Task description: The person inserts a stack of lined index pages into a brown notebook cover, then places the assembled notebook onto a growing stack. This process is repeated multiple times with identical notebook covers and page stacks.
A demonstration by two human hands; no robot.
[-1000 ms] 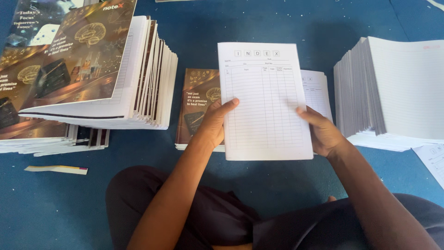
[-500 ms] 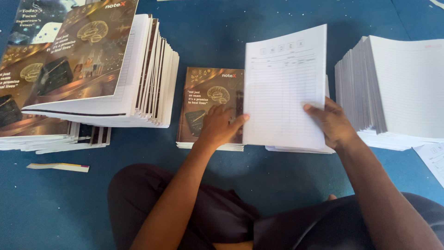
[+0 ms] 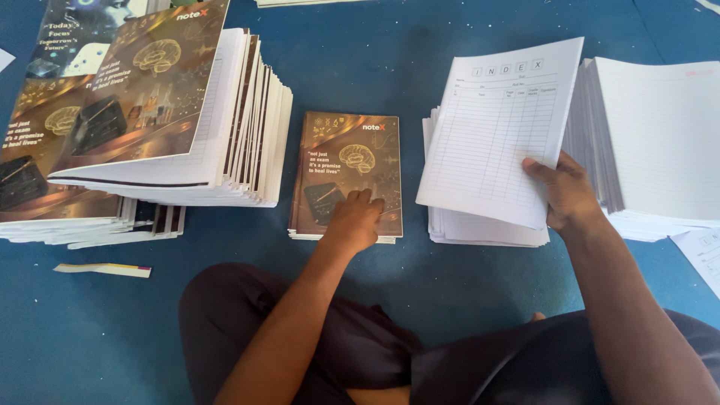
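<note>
Here the left hand (image 3: 356, 219) lies palm down, fingers loosely together, on the brown cover (image 3: 347, 174) that tops one small, low pile on the blue floor (image 3: 360, 67); it presses rather than grips. The right hand (image 3: 568, 191) is clamped on one white ruled sheet bundle (image 3: 495, 127), thumb on the printed face and fingers behind, holding it tilted just above a short stack of white pages (image 3: 484, 225) directly right of the brown cover. Farther right stands one thick white stack of page blocks (image 3: 660, 142), near the right hand but not touching it. On the left are two piles of covered books: one tall leaning pile (image 3: 187, 112) and one lower flat pile (image 3: 82, 217) beneath and in front of it; the single copies are too many and too tightly packed to count. One narrow paper strip (image 3: 101, 269) lies alone on the floor near the person's knee.
</note>
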